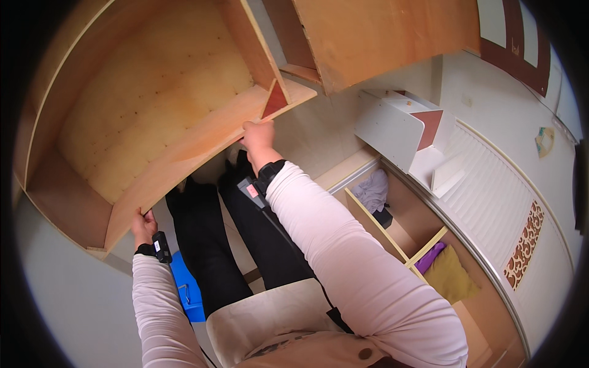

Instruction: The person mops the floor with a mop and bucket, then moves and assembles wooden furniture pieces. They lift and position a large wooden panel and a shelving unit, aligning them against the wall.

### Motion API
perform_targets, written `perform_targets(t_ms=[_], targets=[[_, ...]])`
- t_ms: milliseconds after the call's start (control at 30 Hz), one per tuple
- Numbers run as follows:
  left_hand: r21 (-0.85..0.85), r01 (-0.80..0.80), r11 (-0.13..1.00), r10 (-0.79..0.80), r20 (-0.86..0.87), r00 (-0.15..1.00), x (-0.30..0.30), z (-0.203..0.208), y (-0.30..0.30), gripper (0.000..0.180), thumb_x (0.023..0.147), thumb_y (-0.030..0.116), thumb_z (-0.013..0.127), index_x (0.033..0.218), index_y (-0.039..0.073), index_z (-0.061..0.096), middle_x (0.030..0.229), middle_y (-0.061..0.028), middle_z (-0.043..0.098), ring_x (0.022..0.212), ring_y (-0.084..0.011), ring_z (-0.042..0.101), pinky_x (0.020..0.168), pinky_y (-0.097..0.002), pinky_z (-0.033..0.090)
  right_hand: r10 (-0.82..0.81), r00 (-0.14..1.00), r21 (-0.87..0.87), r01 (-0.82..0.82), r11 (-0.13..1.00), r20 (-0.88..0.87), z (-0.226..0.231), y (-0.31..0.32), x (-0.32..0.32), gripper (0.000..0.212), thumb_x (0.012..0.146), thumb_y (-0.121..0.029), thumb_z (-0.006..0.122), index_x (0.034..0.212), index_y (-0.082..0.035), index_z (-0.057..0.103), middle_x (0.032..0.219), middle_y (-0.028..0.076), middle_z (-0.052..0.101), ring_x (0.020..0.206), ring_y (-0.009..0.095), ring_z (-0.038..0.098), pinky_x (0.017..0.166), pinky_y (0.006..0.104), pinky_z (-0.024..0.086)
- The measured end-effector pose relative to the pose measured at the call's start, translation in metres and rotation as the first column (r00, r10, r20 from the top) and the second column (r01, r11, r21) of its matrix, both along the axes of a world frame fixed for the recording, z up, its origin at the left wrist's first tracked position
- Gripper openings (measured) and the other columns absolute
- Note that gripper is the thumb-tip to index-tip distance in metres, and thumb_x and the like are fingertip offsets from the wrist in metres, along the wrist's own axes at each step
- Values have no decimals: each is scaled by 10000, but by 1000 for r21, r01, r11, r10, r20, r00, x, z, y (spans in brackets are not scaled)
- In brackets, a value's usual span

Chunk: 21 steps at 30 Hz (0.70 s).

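Note:
A large open wooden cabinet frame (pixel 169 175) with a thin back panel fills the upper left, tilted. My right hand (pixel 259 136) is closed on its near edge, close to a small dark red triangular piece (pixel 275 100) in the corner. Farther left along that same edge, the fingers of my left hand (pixel 144 224) wrap round the board near the lower corner. Part of the fingers of each hand is hidden behind the board. Both wrists carry black straps with small devices.
A blue box (pixel 186 285) with a handle is beside my legs. On the right stands an open bed base (pixel 423 248) with compartments holding a grey cloth (pixel 371 191) and an olive cushion (pixel 452 276). A white cabinet (pixel 391 129) and another wooden panel (pixel 383 43) are beyond.

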<state>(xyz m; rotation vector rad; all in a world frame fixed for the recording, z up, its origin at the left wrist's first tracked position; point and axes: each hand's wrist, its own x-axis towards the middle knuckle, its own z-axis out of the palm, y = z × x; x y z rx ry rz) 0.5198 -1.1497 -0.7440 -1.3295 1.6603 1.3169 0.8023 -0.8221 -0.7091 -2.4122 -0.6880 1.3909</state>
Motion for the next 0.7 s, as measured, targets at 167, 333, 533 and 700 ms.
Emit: perform_targets(t_ms=[167,333,533,700], targets=[[0,43,999,-43,12,999,-2,-5,-3,243,923,79,466,1117,-66,476,1087,-166,580,964,-285,615,811,-359,561,13,998,-33,-15,999,-57,6,7,-4,331,733,2,607,999,55,417,924,181,545,759,281,621,540,371,555],[58,38,998,-39,19,999,2,3,4,244,932,103,454,1110,-63,484,1076,-161,587,951,-270,620,793,-330,566,-35,997,-10,34,999,-70,23,18,-8,311,703,-14,622,943,88,454,820,206,591,612,279,639,445,368,521],[-13,39,999,-39,46,998,6,8,12,251,935,123,456,1107,-56,489,1058,-148,599,919,-268,632,770,-326,573,-65,995,21,67,998,-72,24,20,-3,311,702,-28,630,931,76,447,832,211,587,626,280,640,459,370,529],[-40,68,997,-64,84,994,7,12,14,253,937,128,452,1112,-51,490,1065,-152,595,937,-271,627,782,-332,570,-35,994,-27,33,999,-101,29,23,-1,316,709,-9,624,945,66,427,838,200,569,651,273,633,474,364,537]])
